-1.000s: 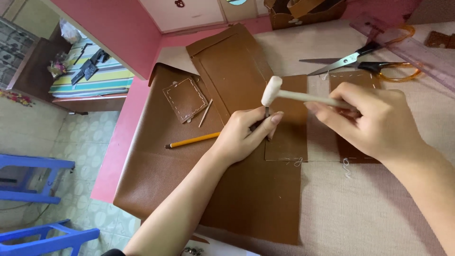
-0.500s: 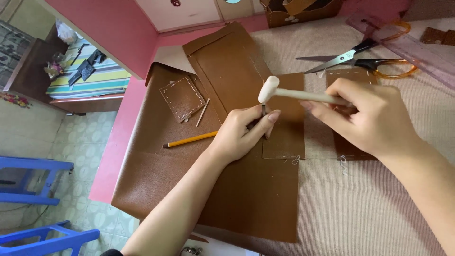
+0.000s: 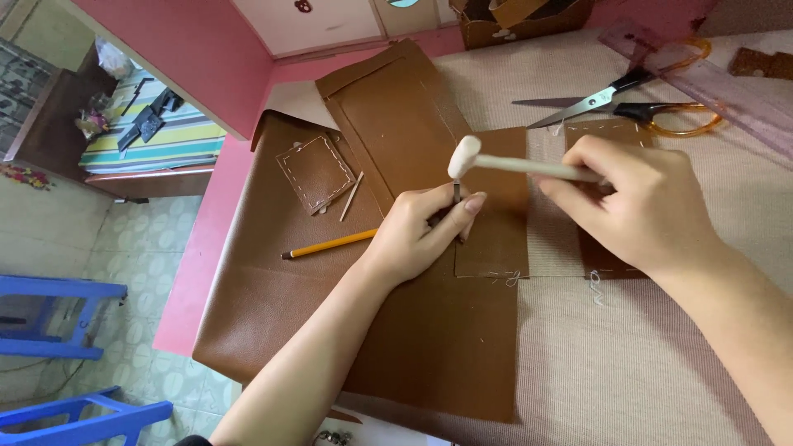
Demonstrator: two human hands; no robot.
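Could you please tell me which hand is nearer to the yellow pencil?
Left. The left hand lies just right of the yellow pencil; the right hand is much farther right.

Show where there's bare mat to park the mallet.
Bare mat lies below the small leather panel, beside the right hand; another patch sits between the scissors and the cardboard box. Crowded: around the left hand, its punch, and the pencil.

We see a home craft corner: brown leather sheets (image 3: 372, 330), scissors (image 3: 615, 103) and a pencil (image 3: 330, 244) on a pink-edged counter (image 3: 206, 272) above a tiled floor (image 3: 124, 248).
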